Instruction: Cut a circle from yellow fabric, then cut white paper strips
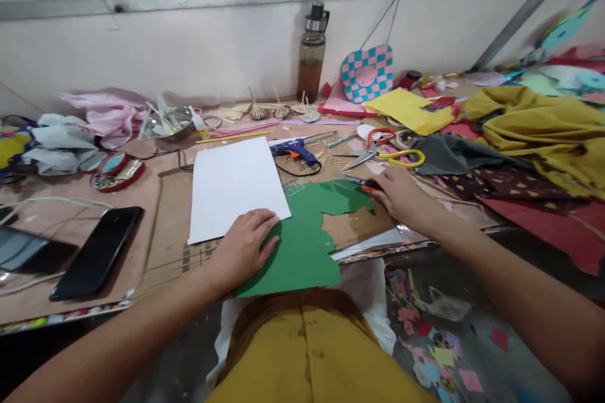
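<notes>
A green paper sheet with a wavy cut right edge lies over a cardboard piece, near the table's front edge. My left hand rests on it, fingers extended, beside the lower corner of a white sheet. At the green sheet's upper right, my right hand has its fingers closed around small scissors or a cutter with a dark and orange handle; the exact tool is hard to make out. Larger scissors with yellow and red handles lie behind it.
A blue glue gun lies behind the green sheet among small sticks. A bottle stands by the wall near a checkered bag. Black phone at left; mustard cloth at right; paper scraps on the floor.
</notes>
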### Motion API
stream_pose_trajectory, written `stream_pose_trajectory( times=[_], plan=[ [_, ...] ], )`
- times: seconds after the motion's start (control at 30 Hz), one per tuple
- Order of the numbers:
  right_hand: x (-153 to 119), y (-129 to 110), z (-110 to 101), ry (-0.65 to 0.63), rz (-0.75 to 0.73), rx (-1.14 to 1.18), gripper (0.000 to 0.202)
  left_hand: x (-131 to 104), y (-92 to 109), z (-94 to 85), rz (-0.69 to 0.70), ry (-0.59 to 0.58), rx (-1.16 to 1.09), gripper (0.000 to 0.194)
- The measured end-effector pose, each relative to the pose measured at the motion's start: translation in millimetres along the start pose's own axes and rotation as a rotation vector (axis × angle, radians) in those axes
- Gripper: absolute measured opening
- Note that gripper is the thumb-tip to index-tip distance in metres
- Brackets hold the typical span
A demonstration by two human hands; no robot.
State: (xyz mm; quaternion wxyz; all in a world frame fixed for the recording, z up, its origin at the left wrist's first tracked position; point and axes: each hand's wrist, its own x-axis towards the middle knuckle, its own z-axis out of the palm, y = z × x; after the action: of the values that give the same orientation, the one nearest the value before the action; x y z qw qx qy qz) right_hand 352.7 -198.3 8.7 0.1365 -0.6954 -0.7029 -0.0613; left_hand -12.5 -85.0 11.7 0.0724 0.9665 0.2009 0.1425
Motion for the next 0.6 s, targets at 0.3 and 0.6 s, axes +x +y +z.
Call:
stream_pose_trajectory(
  times=[0.3,0.6],
  plan=[
    [14,-62,1,-0.007,-0.263,0.112,0.037,0,5,-2.0,0.018,0.021,0.116,0.033],
    [27,-66,6,-0.168,-0.357,-0.013,0.049,1,10,-6.7,0.007,-0.065,0.146,0.036]
  ],
)
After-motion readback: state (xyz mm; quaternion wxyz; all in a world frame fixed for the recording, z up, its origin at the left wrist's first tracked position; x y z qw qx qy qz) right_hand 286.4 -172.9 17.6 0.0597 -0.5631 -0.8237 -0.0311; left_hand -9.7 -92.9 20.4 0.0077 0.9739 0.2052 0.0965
